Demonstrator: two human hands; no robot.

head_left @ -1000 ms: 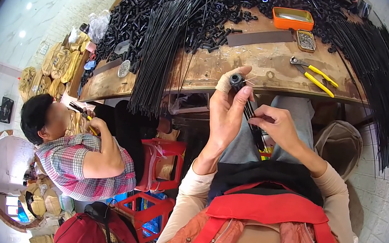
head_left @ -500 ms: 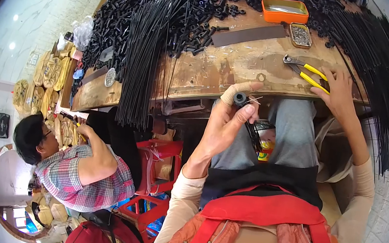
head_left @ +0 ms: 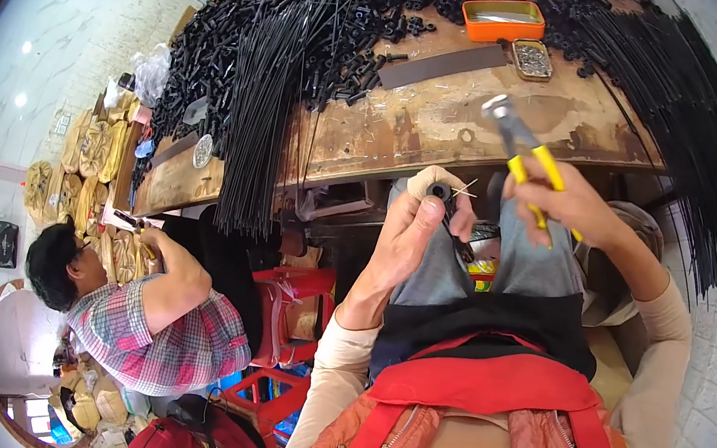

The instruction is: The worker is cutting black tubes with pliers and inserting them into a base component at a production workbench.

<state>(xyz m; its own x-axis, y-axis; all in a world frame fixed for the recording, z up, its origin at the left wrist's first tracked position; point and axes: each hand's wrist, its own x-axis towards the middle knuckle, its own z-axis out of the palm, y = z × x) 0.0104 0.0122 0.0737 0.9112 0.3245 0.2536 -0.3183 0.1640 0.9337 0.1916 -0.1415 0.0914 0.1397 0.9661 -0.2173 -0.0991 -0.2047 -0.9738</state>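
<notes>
My left hand (head_left: 402,241) is closed around a short black tube (head_left: 440,191), its round open end facing up. Beside that end, thin pale wire ends (head_left: 465,187) stick out past my fingers, and the index finger is wrapped in a beige covering. In my right hand (head_left: 570,203) is a pair of end-cutting pliers (head_left: 510,126) with yellow handles. Their metal head, blurred by motion, is raised over the front part of the wooden bench (head_left: 360,146), apart from the tube.
Black tubes (head_left: 208,56) pile up across the back left. Bundles of thin black rods (head_left: 256,118) overhang the bench edge, left and right. An orange tray (head_left: 504,34), a tin of small metal bits (head_left: 531,60) and a dark strip (head_left: 443,67) lie behind. A co-worker (head_left: 165,325) sits at left.
The pliers, earlier lying on the bench in my right hand's grasp, are now lifted and moved left toward my left hand. The view has shifted slightly.
</notes>
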